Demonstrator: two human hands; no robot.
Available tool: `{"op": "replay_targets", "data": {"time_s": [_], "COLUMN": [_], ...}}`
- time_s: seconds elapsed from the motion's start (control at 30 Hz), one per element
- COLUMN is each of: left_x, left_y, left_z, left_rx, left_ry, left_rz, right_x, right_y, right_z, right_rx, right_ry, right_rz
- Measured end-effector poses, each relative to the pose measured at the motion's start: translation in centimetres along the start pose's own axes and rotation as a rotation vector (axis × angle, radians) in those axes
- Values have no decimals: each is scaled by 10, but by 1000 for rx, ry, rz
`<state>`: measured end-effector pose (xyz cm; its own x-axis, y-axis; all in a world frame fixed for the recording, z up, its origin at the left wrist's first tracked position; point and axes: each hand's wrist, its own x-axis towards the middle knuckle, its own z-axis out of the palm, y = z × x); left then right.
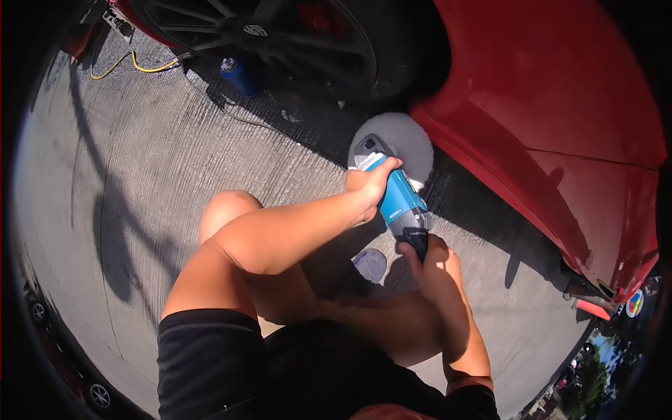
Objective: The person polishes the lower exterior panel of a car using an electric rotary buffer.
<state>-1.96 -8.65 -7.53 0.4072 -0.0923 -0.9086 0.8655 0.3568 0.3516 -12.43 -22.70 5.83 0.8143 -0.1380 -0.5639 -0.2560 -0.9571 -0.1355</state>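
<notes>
A teal and black power polisher (399,196) is held in both of my hands. Around the front of its body, just behind the dark gear head, my left hand (371,187) is closed. Further back, my right hand (437,264) wraps the black rear handle. The round whitish fluffy pad (409,143) sits at the far end of the tool. It appears beside the lower edge of the red car panel (504,136); whether they touch I cannot tell. The pad's far face is hidden.
A dark multi-spoke wheel (255,35) is at the top. Near it a blue can (239,78) stands on the grooved concrete (154,140). A yellow cord (150,68) and a thin dark cable (245,120) run along the ground. Parked cars show at lower left.
</notes>
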Motion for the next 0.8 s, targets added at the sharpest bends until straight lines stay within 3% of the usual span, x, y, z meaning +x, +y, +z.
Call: {"op": "replay_targets", "data": {"time_s": [0.07, 0.13, 0.27, 0.6, 0.8], "left_x": [20, 16, 33, 56, 52], "left_y": [-7, -9, -8, 21, 43], "left_z": [-3, -15, -28, -28, -24], "left_rx": [107, -18, -53, 120, 11], "left_ry": [109, 56, -133, 78, 30], "left_rz": [19, 23, 56, 26, 1], "right_x": [-2, -7, -2, 21, 34], "right_y": [-10, -15, -24, -52, -50], "right_z": [9, 17, 19, 22, 27], "right_rx": [10, -57, -91, -4, 43], "right_ry": [18, 118, 65, 30, 79], "right_rz": [35, -36, 9, 22, -7]}}
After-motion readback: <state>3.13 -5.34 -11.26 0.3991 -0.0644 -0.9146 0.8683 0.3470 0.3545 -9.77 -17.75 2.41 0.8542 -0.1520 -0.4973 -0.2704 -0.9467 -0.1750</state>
